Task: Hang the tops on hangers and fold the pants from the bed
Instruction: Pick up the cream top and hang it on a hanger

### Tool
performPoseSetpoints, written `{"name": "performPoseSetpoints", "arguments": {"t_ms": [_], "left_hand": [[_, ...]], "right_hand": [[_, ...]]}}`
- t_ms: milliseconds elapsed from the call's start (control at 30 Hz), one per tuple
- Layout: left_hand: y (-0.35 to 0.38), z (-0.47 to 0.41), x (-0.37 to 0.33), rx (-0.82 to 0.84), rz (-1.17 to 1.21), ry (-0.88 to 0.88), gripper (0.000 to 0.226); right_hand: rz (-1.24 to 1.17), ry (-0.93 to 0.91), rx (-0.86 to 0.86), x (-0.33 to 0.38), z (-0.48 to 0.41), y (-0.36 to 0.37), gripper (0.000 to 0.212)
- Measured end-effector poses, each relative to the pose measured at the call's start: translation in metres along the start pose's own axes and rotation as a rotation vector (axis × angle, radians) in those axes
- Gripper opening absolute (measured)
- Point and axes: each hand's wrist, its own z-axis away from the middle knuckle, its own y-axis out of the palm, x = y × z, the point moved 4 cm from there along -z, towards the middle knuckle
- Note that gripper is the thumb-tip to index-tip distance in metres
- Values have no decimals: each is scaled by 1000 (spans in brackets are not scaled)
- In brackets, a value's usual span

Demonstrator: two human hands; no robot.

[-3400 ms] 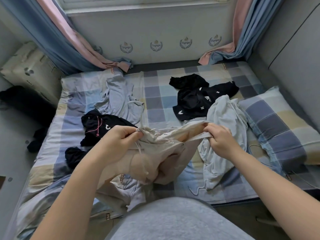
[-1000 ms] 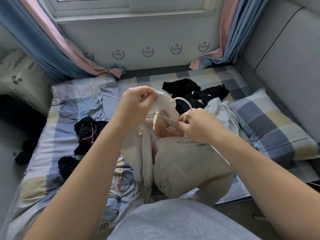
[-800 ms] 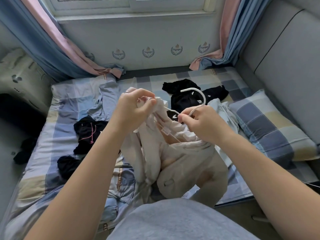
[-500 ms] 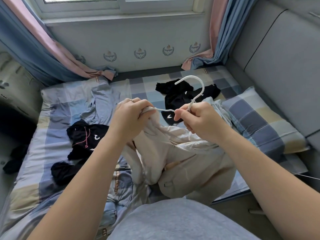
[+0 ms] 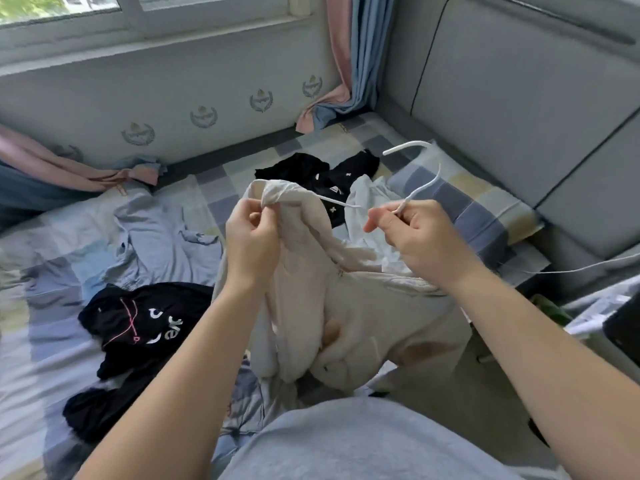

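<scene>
Since half a second ago the two hands have drawn apart and the hook of the white hanger (image 5: 429, 174) has swung to the right, baring one thin hanger arm between them.

A checked bed (image 5: 86, 244) fills the scene, strewn with clothes. Held above its near edge, at centre, hangs a beige top (image 5: 363, 306), limp and bunched. It looks soft and light, likely to slide off a smooth arm, so it is best held by the neckline or shoulder seam. The left hand (image 5: 252, 237) has its grip pinching the top's gathered shoulder fabric over the hanger's left end. The right hand (image 5: 415, 237) has its grip pinching the hanger just below the hook; the hanger looks thin, stiff and light.

On the near left of the bed lies a black top (image 5: 145, 320) with a pink line and white lettering, only "ve" readable. Far black garments (image 5: 311, 171) carry small white marks, too small to read.
</scene>
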Motion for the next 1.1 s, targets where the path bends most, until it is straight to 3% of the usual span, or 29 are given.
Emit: {"name": "performPoseSetpoints", "arguments": {"t_ms": [100,233,333,367,500,633,767,933,1033,1100], "left_hand": [[17,-14,-50,30,65,149,23],[66,-4,-119,445,24,360,18],[97,11,-126,745,-282,527,7],[103,15,-121,792,-345,564,14],[116,30,-107,710,-347,770,29],[137,41,-93,879,-480,985,31],[153,56,-94,920,-322,1028,18],[172,66,-96,948,-182,895,10],[189,81,-101,965,-144,827,14],[204,98,-102,997,-157,795,17]], "right_hand": [[56,55,-21,0,13,-14,31],[116,113,-136,3,32,-34,33],[61,64,-359,6,52,-57,30],[53,64,-401,5,60,-62,30],[60,110,-464,-4,91,-72,30],[77,122,-501,-13,109,-73,28],[91,149,-567,-29,135,-86,9],[94,407,-586,-74,222,-125,44],[41,547,-562,-99,281,-135,14],[93,592,-638,-105,315,-141,6]]}}
